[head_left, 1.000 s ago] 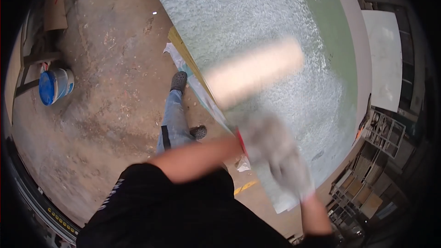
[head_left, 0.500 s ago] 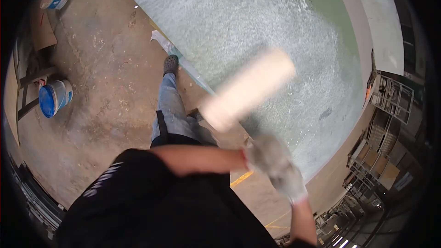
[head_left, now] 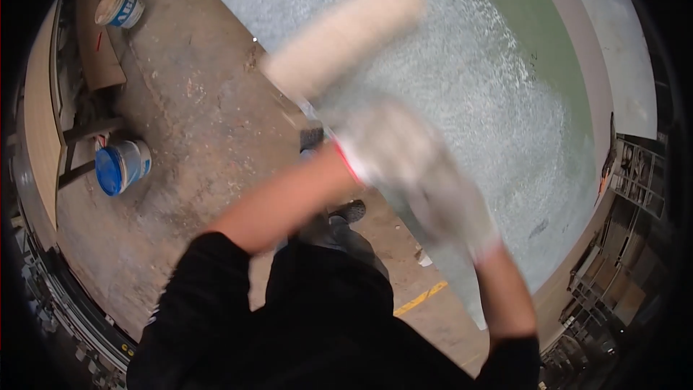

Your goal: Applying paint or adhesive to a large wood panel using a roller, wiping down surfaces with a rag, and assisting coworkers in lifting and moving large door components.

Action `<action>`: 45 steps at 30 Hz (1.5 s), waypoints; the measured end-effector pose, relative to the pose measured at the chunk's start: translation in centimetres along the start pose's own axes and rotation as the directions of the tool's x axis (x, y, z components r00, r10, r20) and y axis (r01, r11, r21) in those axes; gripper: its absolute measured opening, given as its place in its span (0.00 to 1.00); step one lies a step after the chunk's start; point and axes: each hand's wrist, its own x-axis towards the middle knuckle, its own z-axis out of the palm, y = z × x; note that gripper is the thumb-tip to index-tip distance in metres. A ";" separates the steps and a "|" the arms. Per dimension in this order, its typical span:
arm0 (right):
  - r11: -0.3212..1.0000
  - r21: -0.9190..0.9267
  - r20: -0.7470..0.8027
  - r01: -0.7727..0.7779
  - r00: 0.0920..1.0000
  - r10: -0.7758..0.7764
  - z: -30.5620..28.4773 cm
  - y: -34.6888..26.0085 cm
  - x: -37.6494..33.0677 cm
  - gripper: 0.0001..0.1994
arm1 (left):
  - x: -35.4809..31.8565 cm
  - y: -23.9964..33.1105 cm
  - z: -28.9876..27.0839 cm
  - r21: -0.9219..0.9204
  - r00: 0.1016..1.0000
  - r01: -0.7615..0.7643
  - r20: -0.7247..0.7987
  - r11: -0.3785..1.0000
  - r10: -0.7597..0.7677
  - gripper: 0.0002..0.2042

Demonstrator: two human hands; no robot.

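Observation:
A beige paint roller (head_left: 346, 36) is held out over a large green board (head_left: 545, 43) that wears a whitish, streaky coat (head_left: 498, 137). My left hand (head_left: 390, 137), in a pale glove with a red cuff, closes round the roller's handle nearer the roller head. Behind it, my right hand (head_left: 458, 209), gloved alike, grips the same handle close to my body. Both gloves and the roller are smeared by motion, and the handle is mostly hidden by the gloves. Whether the roller touches the coat, I cannot tell.
On the stained concrete floor (head_left: 195, 94) at left are a bucket with a blue end (head_left: 123, 166) and a whitish bucket (head_left: 120, 7). Wooden panels (head_left: 41, 115) stand at the far left. My shoe (head_left: 349, 211) is beside the board's edge. Metal racks (head_left: 639, 177) stand at right.
Roller and both hands have moved up and away from my body, the roller also to the left. My arms are more stretched out, and my legs have changed position.

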 end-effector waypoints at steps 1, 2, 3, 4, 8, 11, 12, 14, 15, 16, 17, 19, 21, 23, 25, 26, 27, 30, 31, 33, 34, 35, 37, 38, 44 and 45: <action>0.987 0.161 -0.062 -0.009 0.998 0.019 -0.8 -1.0 7.9 0.18 | -1.2 -6.6 0.1 0.056 0.965 -0.041 -0.258 0.998 0.054 0.10; 0.982 0.080 0.097 -0.172 0.982 0.164 -0.7 -0.8 14.7 0.17 | -1.8 -12.3 -3.3 -0.092 0.886 -0.147 -0.455 0.985 0.090 0.10; 0.987 0.059 0.144 -0.151 0.979 0.141 -1.4 -2.3 21.1 0.16 | -3.5 -18.9 -5.7 0.359 0.903 0.141 -0.428 0.923 0.028 0.09; 0.977 0.016 0.183 -0.214 0.961 0.208 -2.4 -2.0 25.0 0.15 | -2.0 -20.4 -9.3 0.508 0.976 0.188 -0.190 0.840 -0.104 0.10; 0.969 0.071 0.068 -0.236 0.971 0.231 -3.2 -4.3 31.0 0.16 | -2.9 -23.3 -13.9 0.449 0.932 0.214 -0.359 0.868 -0.044 0.10; 0.965 -0.005 0.226 -0.262 0.940 0.257 -2.3 -2.2 20.8 0.13 | -2.4 -17.0 -8.7 0.303 0.949 0.161 -0.308 0.939 -0.064 0.10; 0.957 0.057 0.218 -0.284 0.939 0.266 -2.0 -1.5 14.9 0.11 | -1.9 -12.9 -3.4 0.187 0.943 0.054 -0.333 0.981 0.011 0.09; 0.977 0.093 -0.203 -0.192 0.957 0.207 3.9 1.4 0.0 0.08 | -0.5 -3.2 8.5 -0.063 0.933 -0.121 -0.347 0.991 0.091 0.05; 0.989 0.108 -0.385 -0.101 0.913 0.135 4.6 1.1 -7.6 0.07 | 0.4 2.3 13.8 -0.197 0.912 -0.284 -0.357 0.938 0.201 0.05; 0.910 0.010 0.037 -0.415 0.909 0.415 2.7 -0.5 -15.5 0.14 | 1.6 9.4 15.7 -0.197 0.940 -0.285 -0.251 0.938 0.233 0.11; 0.753 0.285 -0.005 -0.594 0.784 0.620 2.9 -2.1 -23.3 0.12 | 2.4 17.1 17.4 -0.199 0.951 -0.298 -0.150 0.934 0.271 0.16; 0.675 0.141 0.089 -0.724 0.689 0.720 1.0 -7.5 -33.9 0.09 | 1.6 28.2 21.5 -0.395 0.939 -0.343 -0.109 0.852 0.327 0.18; 0.594 0.057 0.056 -0.802 0.597 0.800 1.8 -12.9 -41.1 0.08 | 0.5 35.7 26.8 -0.611 0.866 -0.471 -0.183 0.636 0.465 0.22; 0.450 0.167 0.027 -0.877 0.460 0.887 2.7 -17.1 -44.6 0.06 | -2.1 40.6 30.2 -0.668 0.823 -0.464 -0.083 0.582 0.561 0.21; 0.360 0.177 0.045 -0.916 0.373 0.927 4.2 -18.3 -46.2 0.06 | -3.0 42.1 30.1 -0.648 0.785 -0.451 0.039 0.614 0.618 0.21; 0.375 0.164 0.057 -0.912 0.388 0.920 4.7 -18.1 -46.1 0.06 | -2.9 41.7 29.8 -0.631 0.778 -0.447 0.076 0.634 0.623 0.21; 0.394 0.149 0.070 -0.907 0.407 0.911 4.9 -17.6 -45.6 0.06 | -2.3 40.8 29.5 -0.619 0.782 -0.451 0.073 0.643 0.619 0.21; 0.389 0.280 0.086 -0.878 0.426 0.900 1.8 -13.7 -38.9 0.09 | 1.3 35.1 26.5 -0.523 0.823 -0.525 -0.109 0.671 0.558 0.20; 0.511 0.366 -0.009 -0.778 0.546 0.838 1.6 -11.0 -37.1 0.09 | 3.2 32.6 24.7 -0.502 0.830 -0.546 -0.212 0.671 0.516 0.20; 0.728 0.279 -0.186 -0.626 0.709 0.680 -0.8 -5.6 -31.2 0.10 | 7.6 26.0 19.8 -0.440 0.858 -0.447 0.038 0.779 0.513 0.19; 0.710 0.305 -0.137 -0.635 0.708 0.693 -1.6 -2.6 -27.8 0.10 | 10.0 22.8 16.5 -0.372 0.893 -0.369 0.113 0.852 0.436 0.17; 0.689 0.332 -0.087 -0.644 0.707 0.702 -2.5 0.5 -24.1 0.11 | 12.2 19.3 13.6 -0.296 0.920 -0.286 0.182 0.911 0.348 0.17; 0.899 0.198 -0.163 -0.390 0.891 0.423 -4.9 7.1 -14.0 0.18 | 16.2 10.2 10.4 -0.169 0.957 -0.288 -0.005 0.943 0.292 0.15; 0.840 0.170 -0.051 -0.516 0.846 0.530 -6.2 9.7 -10.0 0.20 | 18.6 6.4 7.3 -0.034 0.977 -0.208 0.033 0.978 0.209 0.16; 0.787 0.104 0.062 -0.609 0.793 0.606 -16.0 13.3 19.8 0.18 | 25.9 -17.7 -10.0 0.091 0.979 -0.059 -0.191 0.994 0.076 0.21; 0.781 0.089 0.035 -0.619 0.785 0.618 -16.3 12.9 21.5 0.17 | 26.0 -19.9 -11.1 0.067 0.950 -0.119 -0.283 0.991 0.133 0.20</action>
